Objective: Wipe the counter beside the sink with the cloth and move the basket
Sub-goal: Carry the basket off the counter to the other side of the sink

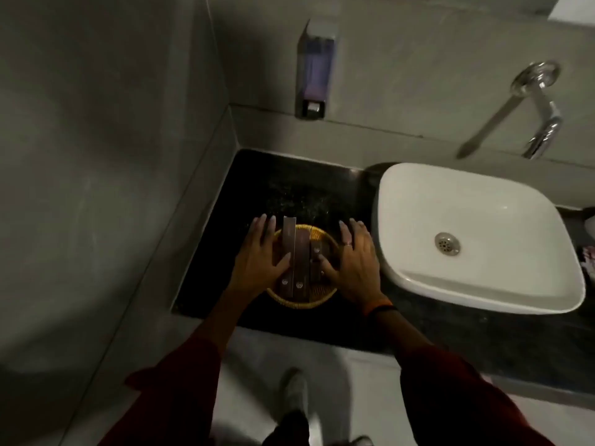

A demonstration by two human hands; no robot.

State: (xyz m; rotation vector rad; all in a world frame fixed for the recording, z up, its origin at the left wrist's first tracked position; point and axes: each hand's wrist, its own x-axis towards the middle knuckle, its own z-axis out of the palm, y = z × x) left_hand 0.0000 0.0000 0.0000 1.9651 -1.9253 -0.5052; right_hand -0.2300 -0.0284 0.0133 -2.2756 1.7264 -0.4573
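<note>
A round yellow woven basket (317,299) sits on the black counter (289,188) left of the white sink (402,201). It holds three long brown boxes (297,262) lying side by side. My left hand (260,255) grips the basket's left side, thumb resting on the boxes. My right hand (352,255) grips its right side, thumb inside the rim. Fingers of both hands point away from me. No cloth is in view.
A soap dispenser (315,69) hangs on the wall behind the counter. A chrome tap (541,114) juts out above the sink. Grey walls close off the counter at the left and back. Small items lie at the far right edge (587,255).
</note>
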